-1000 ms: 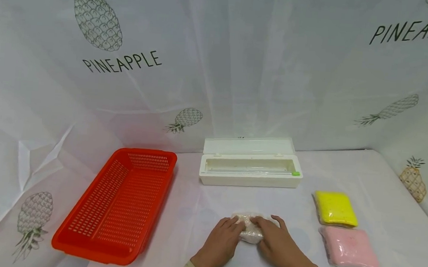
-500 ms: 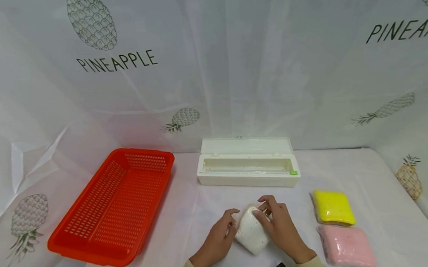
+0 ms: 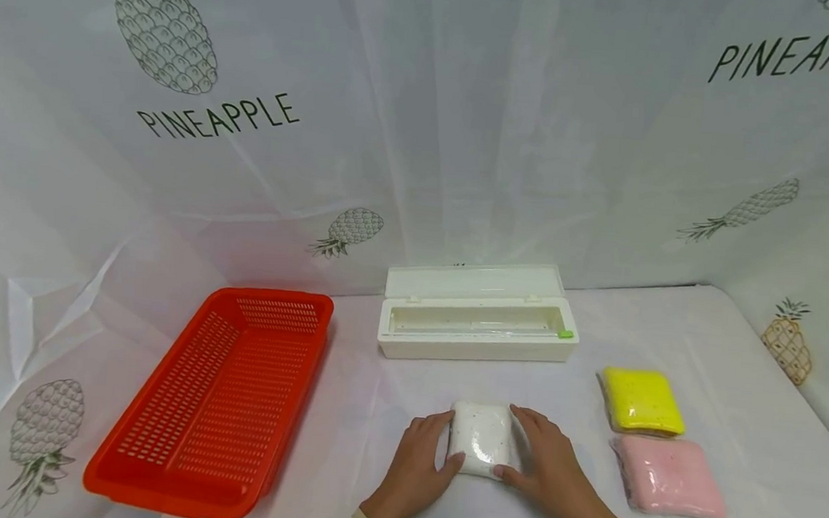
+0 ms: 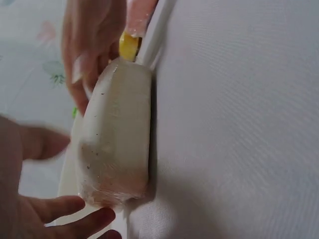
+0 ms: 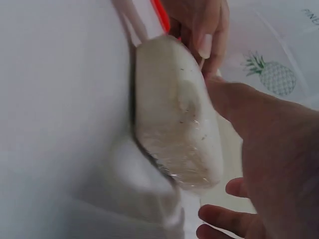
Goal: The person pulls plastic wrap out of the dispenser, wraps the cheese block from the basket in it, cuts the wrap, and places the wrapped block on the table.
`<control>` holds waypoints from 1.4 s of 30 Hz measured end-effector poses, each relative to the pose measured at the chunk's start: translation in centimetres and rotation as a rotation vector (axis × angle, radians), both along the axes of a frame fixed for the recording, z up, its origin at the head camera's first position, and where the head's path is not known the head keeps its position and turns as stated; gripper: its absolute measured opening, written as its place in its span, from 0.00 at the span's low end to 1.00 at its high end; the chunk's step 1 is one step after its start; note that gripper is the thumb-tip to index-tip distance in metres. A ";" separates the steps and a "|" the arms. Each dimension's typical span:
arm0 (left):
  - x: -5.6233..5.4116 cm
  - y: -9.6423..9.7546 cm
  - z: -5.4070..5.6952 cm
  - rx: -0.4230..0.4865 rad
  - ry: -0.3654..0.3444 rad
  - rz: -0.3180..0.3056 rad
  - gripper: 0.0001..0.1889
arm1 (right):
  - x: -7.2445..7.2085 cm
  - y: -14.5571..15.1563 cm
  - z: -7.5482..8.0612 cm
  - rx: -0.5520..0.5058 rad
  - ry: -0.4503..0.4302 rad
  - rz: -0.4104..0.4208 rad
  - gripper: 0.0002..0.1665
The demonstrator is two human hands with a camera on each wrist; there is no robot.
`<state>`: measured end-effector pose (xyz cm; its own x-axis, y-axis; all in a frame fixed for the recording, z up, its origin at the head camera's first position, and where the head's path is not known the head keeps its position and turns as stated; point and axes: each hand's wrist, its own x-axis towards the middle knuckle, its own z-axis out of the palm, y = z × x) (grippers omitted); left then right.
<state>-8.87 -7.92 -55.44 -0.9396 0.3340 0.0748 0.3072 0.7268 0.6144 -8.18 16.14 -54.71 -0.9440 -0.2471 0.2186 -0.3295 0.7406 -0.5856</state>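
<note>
A soft-looking white block in clear plastic film lies on the table in the head view, its smooth face up. My left hand is at its left side, thumb by the near left corner. On the other side, my right hand has its thumb at the near right corner and its fingers along the right edge. Both hands have loosely extended fingers. In the left wrist view the left fingertips sit close to the crinkled end of the block. The right wrist view shows the right fingers slightly off it.
A red perforated basket stands at the left. Behind the hands is a long white box with its lid raised and a small green tab. A yellow packet and a pink packet lie to the right.
The white block was first crinkled side up, then turned and tilted between both hands. Now it lies flat with its smooth side up, and the hands have spread to its two sides.
</note>
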 end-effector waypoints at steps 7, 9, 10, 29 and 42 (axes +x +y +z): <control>0.2 0.2 0.0 -0.049 -0.007 -0.032 0.47 | 1.2 -0.2 -1.0 0.021 0.030 0.008 0.59; 0.2 0.6 -0.2 -0.045 0.021 -0.021 0.45 | 1.2 -0.1 -1.2 0.022 0.068 -0.007 0.58; 0.1 0.9 -0.2 -0.047 0.035 -0.018 0.45 | 1.1 0.0 -1.2 0.023 0.080 -0.015 0.58; -3.0 7.1 -0.4 -0.222 0.226 -0.144 0.41 | 0.1 5.0 -1.0 0.141 0.110 -0.100 0.51; -4.2 9.8 -0.3 -0.314 0.351 -0.129 0.41 | -0.9 6.0 0.5 0.261 -0.006 -0.177 0.50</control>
